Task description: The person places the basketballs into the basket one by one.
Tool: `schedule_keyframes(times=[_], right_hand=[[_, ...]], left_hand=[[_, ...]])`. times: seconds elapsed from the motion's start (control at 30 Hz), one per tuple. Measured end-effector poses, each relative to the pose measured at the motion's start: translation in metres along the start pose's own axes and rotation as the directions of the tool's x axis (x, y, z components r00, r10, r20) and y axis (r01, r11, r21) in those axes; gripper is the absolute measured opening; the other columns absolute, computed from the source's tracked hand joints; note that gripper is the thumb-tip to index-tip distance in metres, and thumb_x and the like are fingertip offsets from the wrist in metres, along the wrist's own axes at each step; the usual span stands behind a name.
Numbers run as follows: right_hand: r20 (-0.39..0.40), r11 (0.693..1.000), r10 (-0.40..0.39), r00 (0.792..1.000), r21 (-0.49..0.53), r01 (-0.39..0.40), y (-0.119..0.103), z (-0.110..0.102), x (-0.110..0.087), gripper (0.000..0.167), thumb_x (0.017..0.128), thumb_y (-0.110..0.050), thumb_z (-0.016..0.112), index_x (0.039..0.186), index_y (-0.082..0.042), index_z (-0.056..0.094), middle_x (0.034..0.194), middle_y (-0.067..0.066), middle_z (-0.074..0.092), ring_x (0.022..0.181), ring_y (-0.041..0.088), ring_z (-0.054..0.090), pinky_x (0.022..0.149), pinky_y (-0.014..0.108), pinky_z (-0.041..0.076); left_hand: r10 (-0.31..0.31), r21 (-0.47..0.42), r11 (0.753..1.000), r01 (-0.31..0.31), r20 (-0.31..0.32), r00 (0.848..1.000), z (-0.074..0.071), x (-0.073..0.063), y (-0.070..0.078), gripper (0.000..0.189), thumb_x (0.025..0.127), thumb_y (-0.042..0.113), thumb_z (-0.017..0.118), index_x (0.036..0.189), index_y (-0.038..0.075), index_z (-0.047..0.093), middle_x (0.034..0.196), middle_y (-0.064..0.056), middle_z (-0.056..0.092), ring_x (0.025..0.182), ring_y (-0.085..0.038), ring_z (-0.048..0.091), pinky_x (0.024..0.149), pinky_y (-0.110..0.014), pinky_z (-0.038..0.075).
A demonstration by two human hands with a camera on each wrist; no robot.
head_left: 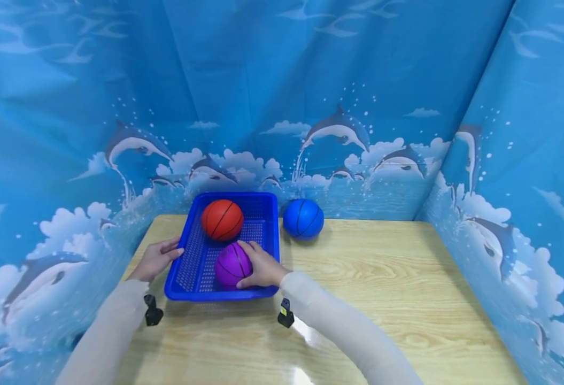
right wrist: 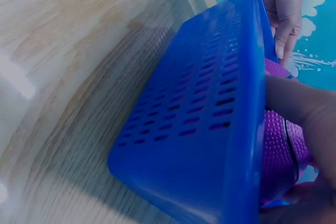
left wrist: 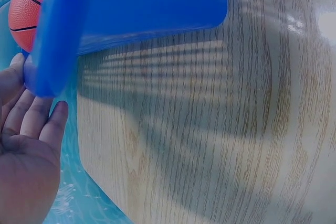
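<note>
My left hand (head_left: 155, 260) holds the left rim of a blue plastic basket (head_left: 209, 296), with the thumb on top and the other fingers below in the left wrist view. Inside the basket's near right part sits a purple toy basketball (head_left: 228, 266). My right hand (head_left: 264, 266) grips that ball from its right side, thumb toward me and fingers over the top; the right wrist view shows the thumb and fingers spread round the purple ball (right wrist: 278, 145) behind the basket's slotted wall (right wrist: 178, 103). An orange-red toy basketball (head_left: 222, 220) lies at the back left of the basket.
A blue toy basketball (head_left: 303, 220) stands on the wooden table (head_left: 383, 289) just right of the basket, near the back edge. Blue dolphin-print curtains (head_left: 262, 80) enclose the table behind and on both sides.
</note>
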State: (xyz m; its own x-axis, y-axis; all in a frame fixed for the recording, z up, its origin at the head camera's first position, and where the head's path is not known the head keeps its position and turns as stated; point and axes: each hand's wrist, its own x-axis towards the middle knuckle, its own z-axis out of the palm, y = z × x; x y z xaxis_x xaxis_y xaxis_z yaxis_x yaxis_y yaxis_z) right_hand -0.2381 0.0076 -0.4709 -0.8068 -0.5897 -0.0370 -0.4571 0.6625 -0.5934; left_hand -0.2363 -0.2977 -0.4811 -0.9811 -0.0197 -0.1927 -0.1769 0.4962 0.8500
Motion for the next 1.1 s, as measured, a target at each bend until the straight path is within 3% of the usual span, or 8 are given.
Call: schedule_keyframes(times=[0.5, 0.87, 1.1], right_hand=[[0.018, 0.999, 0.006, 1.0, 0.049, -0.006, -0.003, -0.006, -0.003, 0.099, 0.074, -0.037, 0.082, 0.152, -0.014, 0.026, 0.152, 0.024, 0.026, 0.136, 0.039, 0.036, 0.107, 0.049, 0.039], [0.007, 0.998, -0.009, 1.0, 0.062, 0.009, -0.002, -0.01, -0.003, 0.096, 0.077, -0.04, 0.079, 0.152, -0.012, 0.026, 0.155, 0.022, 0.022, 0.143, 0.035, 0.023, 0.116, 0.048, 0.025], [-0.027, 0.995, -0.01, 1.0, 0.101, 0.012, 0.002, -0.026, 0.0, 0.093, 0.08, -0.042, 0.076, 0.153, -0.02, 0.023, 0.158, 0.015, 0.019, 0.145, 0.031, 0.019, 0.115, 0.05, 0.025]], left_hand=[[0.015, -0.004, 1.0, -0.015, -0.005, 1.0, 0.0, -0.001, 0.001, 0.056, 0.101, 0.022, 0.05, 0.147, -0.003, 0.03, 0.144, -0.029, 0.039, 0.132, -0.043, 0.039, 0.108, -0.053, 0.036], [0.029, -0.011, 1.0, -0.029, 0.002, 1.0, 0.001, -0.003, 0.0, 0.056, 0.101, 0.021, 0.05, 0.147, -0.004, 0.03, 0.144, -0.029, 0.039, 0.132, -0.043, 0.04, 0.108, -0.052, 0.037], [0.065, 0.011, 0.998, -0.065, 0.003, 0.998, 0.001, -0.003, 0.002, 0.056, 0.101, 0.02, 0.05, 0.146, -0.006, 0.03, 0.142, -0.031, 0.039, 0.131, -0.044, 0.04, 0.106, -0.052, 0.039]])
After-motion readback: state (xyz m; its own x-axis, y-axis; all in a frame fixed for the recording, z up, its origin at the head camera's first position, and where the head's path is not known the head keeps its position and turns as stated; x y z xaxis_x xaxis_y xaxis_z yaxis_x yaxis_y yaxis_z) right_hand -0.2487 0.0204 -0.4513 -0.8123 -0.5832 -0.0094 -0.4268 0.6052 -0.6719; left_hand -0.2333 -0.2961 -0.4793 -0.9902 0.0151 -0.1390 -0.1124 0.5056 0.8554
